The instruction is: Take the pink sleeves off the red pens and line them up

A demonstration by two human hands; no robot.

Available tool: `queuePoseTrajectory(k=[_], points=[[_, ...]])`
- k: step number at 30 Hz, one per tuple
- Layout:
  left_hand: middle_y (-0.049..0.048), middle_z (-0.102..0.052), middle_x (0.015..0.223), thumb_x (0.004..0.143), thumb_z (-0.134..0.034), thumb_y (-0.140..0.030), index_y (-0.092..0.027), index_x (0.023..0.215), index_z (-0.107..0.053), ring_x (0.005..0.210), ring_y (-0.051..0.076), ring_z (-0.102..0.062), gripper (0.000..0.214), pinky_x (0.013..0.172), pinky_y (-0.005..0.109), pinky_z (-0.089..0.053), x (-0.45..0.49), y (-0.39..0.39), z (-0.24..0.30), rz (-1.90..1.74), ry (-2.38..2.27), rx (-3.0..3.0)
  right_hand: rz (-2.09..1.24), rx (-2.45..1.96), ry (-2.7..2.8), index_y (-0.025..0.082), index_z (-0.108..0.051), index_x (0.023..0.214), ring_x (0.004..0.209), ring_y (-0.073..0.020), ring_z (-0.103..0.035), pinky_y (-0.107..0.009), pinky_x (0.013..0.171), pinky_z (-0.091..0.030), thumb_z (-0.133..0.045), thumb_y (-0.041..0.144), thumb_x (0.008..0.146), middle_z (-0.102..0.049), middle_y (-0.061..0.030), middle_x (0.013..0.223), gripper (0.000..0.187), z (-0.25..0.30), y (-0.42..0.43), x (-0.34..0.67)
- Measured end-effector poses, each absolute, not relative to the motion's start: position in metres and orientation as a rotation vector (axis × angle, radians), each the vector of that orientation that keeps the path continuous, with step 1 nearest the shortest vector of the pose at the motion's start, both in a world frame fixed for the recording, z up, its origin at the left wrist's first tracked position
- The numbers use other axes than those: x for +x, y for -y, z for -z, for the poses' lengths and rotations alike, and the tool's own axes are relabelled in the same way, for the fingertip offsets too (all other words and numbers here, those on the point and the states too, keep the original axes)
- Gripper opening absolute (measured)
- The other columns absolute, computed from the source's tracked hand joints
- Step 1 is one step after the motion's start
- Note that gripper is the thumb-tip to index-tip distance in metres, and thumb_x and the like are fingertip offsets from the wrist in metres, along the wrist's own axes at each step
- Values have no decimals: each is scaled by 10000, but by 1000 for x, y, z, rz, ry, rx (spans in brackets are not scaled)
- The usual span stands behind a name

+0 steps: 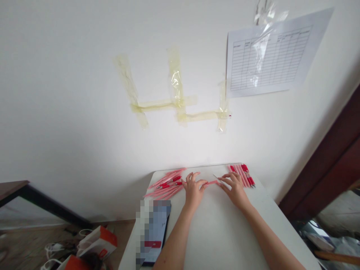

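Grip of left hand (193,191), right hand (235,187) on one pen (211,182)

I can't tell how my left hand (193,192) and right hand (235,188) grip the thin pink piece (212,182): it's too small. At the left edge of the bench (225,232), a pixelated patch (145,229) hides part of the dark device (162,221). The bench's near end is cropped.

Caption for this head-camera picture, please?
Left hand and right hand hold one slim pink pen over a white table.

Head view; forward, slightly down over table (225,232) toward wall (84,93); right hand (235,190) at arm's length
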State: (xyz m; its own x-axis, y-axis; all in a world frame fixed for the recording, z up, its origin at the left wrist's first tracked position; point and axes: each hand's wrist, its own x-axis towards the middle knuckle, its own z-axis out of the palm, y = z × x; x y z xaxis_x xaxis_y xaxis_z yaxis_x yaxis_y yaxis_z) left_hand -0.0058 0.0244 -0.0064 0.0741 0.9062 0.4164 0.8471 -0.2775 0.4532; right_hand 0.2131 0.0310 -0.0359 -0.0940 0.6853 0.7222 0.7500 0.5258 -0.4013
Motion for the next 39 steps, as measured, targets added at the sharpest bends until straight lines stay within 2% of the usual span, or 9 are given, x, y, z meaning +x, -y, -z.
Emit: queuePoseTrajectory(k=[6, 12, 16, 26, 39], points=[[-48, -553, 1444, 831, -748, -343, -440, 964, -761, 1410, 315, -368, 165, 1148, 791, -125, -3, -22, 7, -908, -1765, 2301, 61, -1177, 1857, 327, -777, 957, 1136, -304, -521, -533, 972, -487, -618, 467, 925, -681, -78, 1069, 214, 35, -30, 212], [0, -554, 1451, 815, -764, -305, -405, 1059, -747, 1418, 326, -374, 264, 1160, 772, -137, -5, -24, 7, -890, -1811, 2270, 64, -1144, 1829, 316, -759, 1038, 1146, -305, -526, -521, 946, -495, -591, 445, 944, -676, -88, 1068, 232, 35, -32, 214], [9, -574, 1426, 842, -727, -278, -376, 1026, -756, 1404, 325, -392, 211, 1157, 768, -145, -7, -25, 8, -915, -1849, 2251, 70, -1129, 1798, 330, -749, 1074, 1131, -294, -533, -510, 940, -496, -585, 412, 952, -677, -81, 1065, 220, 32, -31, 215], [32, -589, 1395, 891, -656, -308, -350, 1000, -765, 1381, 321, -401, 159, 1150, 756, -141, -6, -25, 9, -956, -1863, 2225, 135, -1128, 1695, 338, -767, 993, 1119, -288, -524, -529, 996, -433, -658, 437, 906, -665, -67, 1072, 171, 21, -25, 216], [30, -595, 1392, 907, -631, -333, -346, 988, -765, 1382, 315, -405, 157, 1153, 741, -158, -6, -23, 7, -965, -1882, 2224, 123, -1119, 1725, 346, -768, 998, 1121, -284, -526, -498, 957, -467, -649, 417, 915, -657, -69, 1080, 162, 22, -25, 213]])
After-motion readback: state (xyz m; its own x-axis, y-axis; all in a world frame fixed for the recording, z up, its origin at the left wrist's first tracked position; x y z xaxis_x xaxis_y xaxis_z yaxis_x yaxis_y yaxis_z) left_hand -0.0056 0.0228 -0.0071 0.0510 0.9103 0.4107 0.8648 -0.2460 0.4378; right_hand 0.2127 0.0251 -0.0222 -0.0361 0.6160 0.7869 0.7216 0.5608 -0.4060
